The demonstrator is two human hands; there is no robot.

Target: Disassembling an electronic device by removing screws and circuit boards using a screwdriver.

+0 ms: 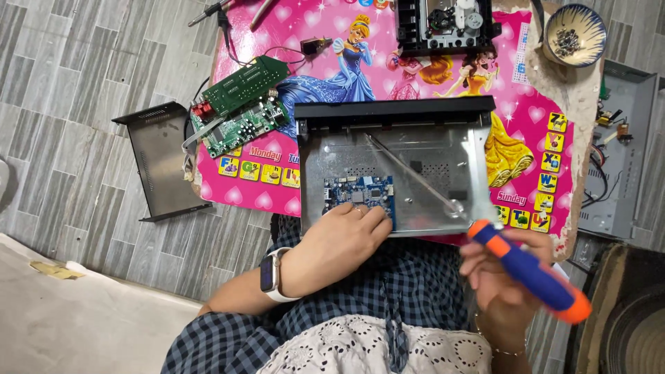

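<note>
Nearest, a blue-and-orange-handled screwdriver is gripped in the closed right hand, its blurred metal shaft slanting up into an open grey sheet-metal chassis. The left hand, a white smartwatch at its wrist, is laid with fingers loosely bent on a small blue circuit board at the chassis's near-left corner. Beyond, two green circuit boards are seen on a pink cartoon-printed mat. Farthest, a ceramic bowl of small screws is noted.
</note>
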